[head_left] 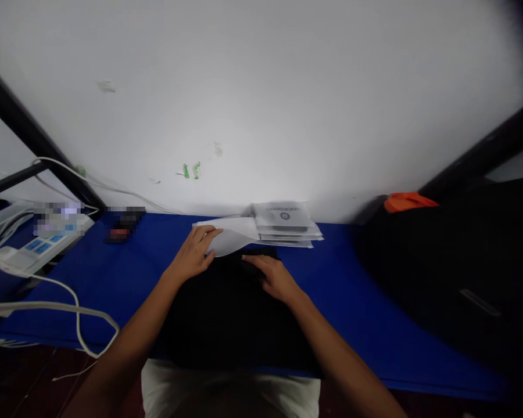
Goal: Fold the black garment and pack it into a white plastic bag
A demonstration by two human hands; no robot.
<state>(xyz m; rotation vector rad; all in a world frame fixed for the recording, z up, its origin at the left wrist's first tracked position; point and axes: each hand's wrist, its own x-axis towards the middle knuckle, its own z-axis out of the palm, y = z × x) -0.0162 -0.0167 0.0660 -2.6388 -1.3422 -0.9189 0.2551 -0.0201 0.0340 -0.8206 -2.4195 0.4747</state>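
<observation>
A white translucent plastic bag (pixel 237 233) lies at the back of the table, its near edge bowed out in a curve. My left hand (pixel 192 255) is on the left end of this bag, fingers over it and thumb at its near edge. Below it a dark black cloth-like item (pixel 239 313) spreads toward my body; its folds are too dark to make out. My right hand (pixel 275 277) rests on the upper part of the black item, fingers stretched out to the left. Right behind is a stack of similar bags (pixel 285 223) with dark print on top.
A white power strip (pixel 43 247) and loose white cables (pixel 76 307) occupy the left side of the blue table (pixel 326 290). A partly blurred dark object (pixel 128 223) lies near the wall. To the right stands a large black bulk (pixel 453 261) with an orange piece (pixel 409 201) on it.
</observation>
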